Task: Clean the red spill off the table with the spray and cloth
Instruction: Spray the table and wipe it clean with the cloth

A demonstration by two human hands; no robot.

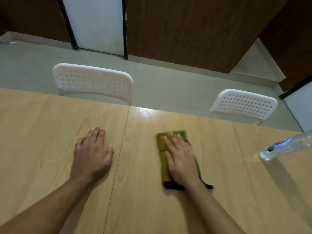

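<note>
**Cloth pressed flat on the tabletop, no red showing**

The right hand lies flat on a folded green cloth, fingers straight and spread, palm pressing it down onto the wooden tabletop just right of the seam between the two panels. Its grip is not closed round anything; the cloth is pinned under the palm, not pinched. A dark edge of the cloth trails out at the near end by the wrist. The left hand rests open on the bare wood to the left of the seam, fingers straight, holding nothing, likely bracing.

The spray bottle, clear plastic with a label, stands at the far right edge of the view, well apart from both hands. Two white perforated chairs sit at the far side.

No red spill is visible on the wood; it may be under the cloth or already lifted, and I cannot tell which. That is the main risk: wiping could stop while a stain stays hidden beneath the fabric, or a soiled face could smear red across clean wood and into the seam. With only flat pressure, the cloth might bunch or slip out from under the palm. A wide sweep to the right could also knock the bottle.
</note>
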